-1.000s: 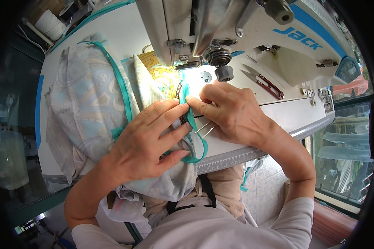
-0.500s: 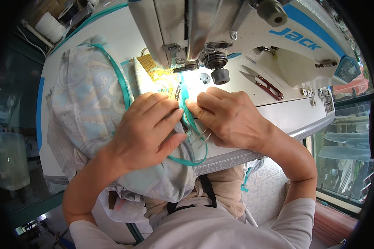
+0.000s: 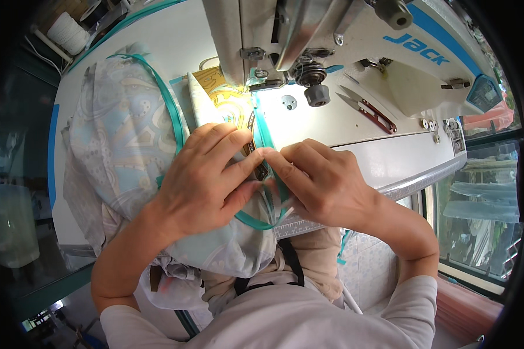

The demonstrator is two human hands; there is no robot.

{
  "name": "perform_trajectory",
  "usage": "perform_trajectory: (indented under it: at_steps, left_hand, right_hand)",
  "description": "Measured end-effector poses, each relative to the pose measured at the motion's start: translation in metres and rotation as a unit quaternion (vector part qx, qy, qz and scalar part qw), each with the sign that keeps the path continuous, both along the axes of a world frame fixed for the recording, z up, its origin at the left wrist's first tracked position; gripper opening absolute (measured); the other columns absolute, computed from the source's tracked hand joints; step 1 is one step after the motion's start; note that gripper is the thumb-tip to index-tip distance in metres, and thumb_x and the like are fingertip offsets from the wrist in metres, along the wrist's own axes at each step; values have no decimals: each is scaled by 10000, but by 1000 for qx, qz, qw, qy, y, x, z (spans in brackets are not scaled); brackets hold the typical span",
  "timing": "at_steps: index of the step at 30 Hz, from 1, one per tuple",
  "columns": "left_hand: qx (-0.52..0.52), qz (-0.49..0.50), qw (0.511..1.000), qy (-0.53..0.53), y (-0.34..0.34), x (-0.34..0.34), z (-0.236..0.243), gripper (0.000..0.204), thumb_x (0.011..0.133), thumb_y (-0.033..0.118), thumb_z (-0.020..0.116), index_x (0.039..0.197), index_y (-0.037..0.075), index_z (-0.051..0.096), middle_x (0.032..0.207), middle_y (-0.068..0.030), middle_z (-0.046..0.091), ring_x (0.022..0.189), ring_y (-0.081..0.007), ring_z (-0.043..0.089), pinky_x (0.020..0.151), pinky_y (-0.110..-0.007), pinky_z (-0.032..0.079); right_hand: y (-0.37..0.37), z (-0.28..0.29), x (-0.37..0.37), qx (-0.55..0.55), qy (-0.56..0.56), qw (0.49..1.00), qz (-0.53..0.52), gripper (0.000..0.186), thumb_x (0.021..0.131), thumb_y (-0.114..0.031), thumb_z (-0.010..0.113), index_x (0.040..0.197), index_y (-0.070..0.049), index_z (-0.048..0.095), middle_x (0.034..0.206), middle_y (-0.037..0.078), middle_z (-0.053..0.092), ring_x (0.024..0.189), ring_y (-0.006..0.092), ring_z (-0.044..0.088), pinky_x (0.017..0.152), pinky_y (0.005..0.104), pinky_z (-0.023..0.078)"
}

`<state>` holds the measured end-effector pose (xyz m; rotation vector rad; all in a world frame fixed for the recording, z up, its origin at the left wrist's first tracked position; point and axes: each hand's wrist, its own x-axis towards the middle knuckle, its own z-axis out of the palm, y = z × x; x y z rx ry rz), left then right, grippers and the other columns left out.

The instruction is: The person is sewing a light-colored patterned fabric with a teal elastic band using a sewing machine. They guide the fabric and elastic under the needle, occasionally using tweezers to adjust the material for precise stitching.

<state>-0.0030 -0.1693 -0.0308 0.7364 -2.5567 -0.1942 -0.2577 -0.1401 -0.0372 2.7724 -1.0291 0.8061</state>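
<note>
A pale patterned fabric (image 3: 128, 134) lies bunched left of the sewing machine (image 3: 262, 35). Its yellow printed part (image 3: 224, 96) reaches the lit needle area, where a teal tape (image 3: 265, 131) runs along the edge and loops down toward my lap. Over that edge, my left hand (image 3: 198, 174) keeps its fingers bent on the fabric, its index tip at the tape and its thumb lower. My right hand (image 3: 326, 183) pinches the tape from the other side; the two index tips meet. Something thin and shiny below my right fingers is blurred.
Red-handled thread snips (image 3: 370, 110) lie right of the needle area. Small bobbins (image 3: 431, 125) stand at the table's right end. A ruler strip (image 3: 300, 227) follows the front edge. A white thread cone (image 3: 68, 33) is at the far left.
Both hands have drawn slightly toward me along the tape, away from the needle. Thin metal prongs under my right hand, distinct before, are now blurred.
</note>
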Motion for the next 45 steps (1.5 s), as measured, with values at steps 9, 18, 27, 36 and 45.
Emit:
perform_trajectory:
  at_steps: [9,18,27,36,45]
  left_hand:
    - [32,-2,999,-1,0,2,-1,492,801,154,845,1262,0,770,1371,-185,617,1309,-404,581,1163,-543,435]
    - [25,-9,1000,-14,1,0,2,450,797,123,820,1214,-42,778,1443,-172,636,1370,-386,581,1188,-538,434]
    - [28,-9,999,-18,0,0,3,437,805,117,806,1208,-49,777,1447,-160,655,1375,-375,593,1196,-536,438]
    - [33,-9,999,-3,1,-1,3,411,801,126,841,1174,-33,775,1410,-176,669,1337,-378,608,1184,-531,453]
    - [21,-17,1000,5,-1,-1,2,399,837,153,818,1185,-29,754,1363,-157,676,1269,-352,628,1155,-511,473]
  right_hand:
    - [-8,-8,7,-26,-64,998,-4,330,764,-83,748,1084,-10,724,924,51,632,810,198,671,550,324,536]
    - [-11,-14,9,-20,-87,996,-20,257,765,-85,734,1008,-14,688,861,43,561,769,189,632,531,336,514]
    - [-10,-15,9,-12,-83,996,-25,247,781,-84,724,1015,-16,687,873,47,569,767,195,638,536,337,525]
    - [-27,9,-15,20,6,1000,-9,343,811,-130,740,1149,-72,728,955,35,629,860,205,687,592,362,567]
    - [-38,6,-13,30,48,998,3,396,813,-145,730,1202,-70,726,969,38,607,876,209,669,614,355,572]
